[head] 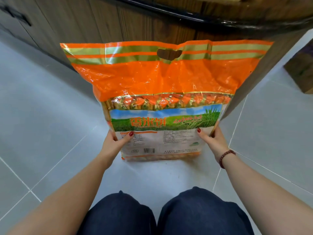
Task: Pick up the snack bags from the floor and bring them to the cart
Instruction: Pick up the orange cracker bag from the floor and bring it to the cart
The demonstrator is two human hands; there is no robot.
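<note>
So the big orange plastic snack bag (162,78) stands upright with its long sides free. There's open light grey tiled floor (42,124) to the left and right of it and between it and the person's knees in dark trousers (118,216). I can't tell if the bottom edge sits on the tile or hangs just above it.

The left hand (116,141) grips the lower left edge and the right hand (213,139) grips the lower right edge, thumbs across the printed front. A dark red bead bracelet (226,156) is on the right wrist.

Right behind the bag is a dark wood-grain cabinet (101,22) with a black edge strip (186,16) on top. A brown box (301,72) sits off to the far right, well apart.

The bag's clear window shows rows of small orange-and-gold wrapped packets (169,100), and its handle cut-out (169,54) is up top.
</note>
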